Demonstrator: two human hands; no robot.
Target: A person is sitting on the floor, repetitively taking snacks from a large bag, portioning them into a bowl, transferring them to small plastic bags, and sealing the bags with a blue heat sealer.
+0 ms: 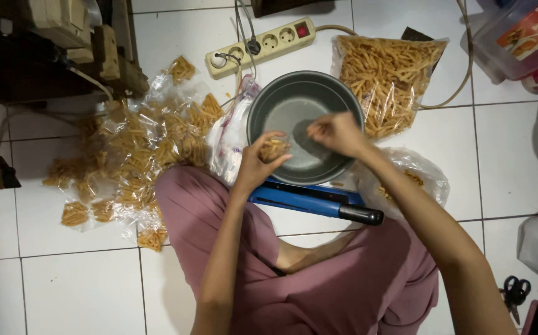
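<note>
Clear plastic packets [126, 155] of yellow-brown snack sticks lie heaped on the white tiled floor [76, 285] at the left, some small ones sealed and spread toward the near edge of the pile. Just right of the heap, the left hand [253, 166] holds a small bag of sticks [274, 149] over the near rim of a grey metal bowl [303, 105]; the fingers are curled shut around the bag, thumb on the near side. The bowl sits on the floor in front of the person's crossed legs in mauve trousers [356, 285], and its bottom shows bare. A blue bar-shaped sealer [315, 201] with a black handle end lies touching the bowl's near side. Behind the bowl a cream power strip [262, 44] with a red switch lies on the tiles, plugs in two of its sockets. The right hand [337, 133] hovers over the bowl's middle, fingertips pinched together beside the bag's top; whether they grip a stick or the bag's edge cannot be told. Right of the bowl lies a large open bag of sticks [387, 74], and nearer the knee a crumpled plastic bag [415, 177]. Black scissors [516, 294] lie at the far right.
</note>
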